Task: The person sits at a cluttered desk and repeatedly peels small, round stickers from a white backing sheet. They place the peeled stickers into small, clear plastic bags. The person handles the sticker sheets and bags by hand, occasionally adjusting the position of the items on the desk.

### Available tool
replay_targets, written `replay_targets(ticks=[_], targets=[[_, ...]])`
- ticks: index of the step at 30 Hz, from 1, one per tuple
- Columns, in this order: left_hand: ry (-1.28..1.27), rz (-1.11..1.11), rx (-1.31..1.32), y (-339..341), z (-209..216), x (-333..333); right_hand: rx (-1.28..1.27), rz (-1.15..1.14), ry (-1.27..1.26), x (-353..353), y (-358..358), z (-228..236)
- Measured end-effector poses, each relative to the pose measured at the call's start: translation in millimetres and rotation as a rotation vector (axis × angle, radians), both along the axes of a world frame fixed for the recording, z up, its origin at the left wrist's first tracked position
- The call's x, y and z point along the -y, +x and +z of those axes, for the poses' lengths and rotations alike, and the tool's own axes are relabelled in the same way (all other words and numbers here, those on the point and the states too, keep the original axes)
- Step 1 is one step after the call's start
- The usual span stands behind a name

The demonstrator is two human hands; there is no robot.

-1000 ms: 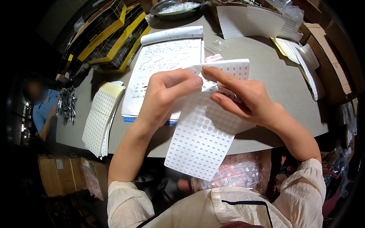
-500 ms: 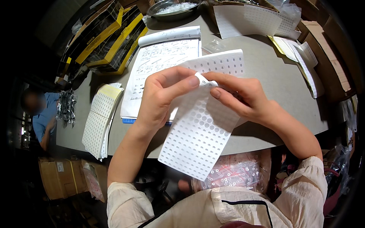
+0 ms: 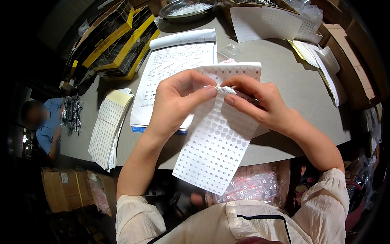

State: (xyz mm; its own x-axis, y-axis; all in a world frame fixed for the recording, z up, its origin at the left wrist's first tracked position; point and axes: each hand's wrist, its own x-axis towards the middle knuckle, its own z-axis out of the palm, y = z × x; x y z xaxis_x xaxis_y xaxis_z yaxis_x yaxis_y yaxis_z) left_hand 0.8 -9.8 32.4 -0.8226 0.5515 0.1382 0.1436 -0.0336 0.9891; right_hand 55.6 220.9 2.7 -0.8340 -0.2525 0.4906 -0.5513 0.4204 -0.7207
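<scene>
A white sheet of small round number stickers (image 3: pixel 207 162) hangs from my hands, its top edge curled over. Bare grey circles show on its upper part, where stickers are gone. My right hand (image 3: pixel 268 101) pinches the curled edge between thumb and fingers. Against that same curl, my left hand (image 3: pixel 174 97) is closed, thumb to fingertips, at a tiny whitish bit too small to name. Behind the hands lies another sticker sheet (image 3: pixel 245 71), partly covered. Under it and to the left is a pad of handwritten paper (image 3: pixel 166 67) with its top page rolled back.
Sticker sheets (image 3: pixel 107 126) are stacked at the table's left edge, near black packets (image 3: pixel 72 116). Black-and-yellow boxes (image 3: pixel 122 49) and a metal bowl (image 3: pixel 187 10) stand behind. More sheets lie at right. Below the table edge is a box of bagged white rings (image 3: pixel 256 185). Another person (image 3: pixel 48 124) is far left.
Both hands have come slightly nearer with the sheet, and its curled top has turned between my fingers. The sheet behind now shows a row of bare circles and sits a little lower.
</scene>
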Motion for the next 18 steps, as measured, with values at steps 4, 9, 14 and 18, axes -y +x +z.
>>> replay_targets(ticks=[4, 9, 14, 18], targets=[[-0.021, -0.014, -0.008, 2, 1, -2, -0.053, 0.001, 0.037, -1, 0, -3], [-0.071, -0.036, 0.02, 0, -1, -2, -0.074, 0.012, 0.04, -2, 0, -1], [-0.039, 0.01, -0.01, -4, -11, 0, -0.111, 0.012, 0.037, 0, -6, -2], [-0.023, -0.002, -0.004, -3, -4, -1, -0.113, 0.014, 0.064, -5, -6, -1]])
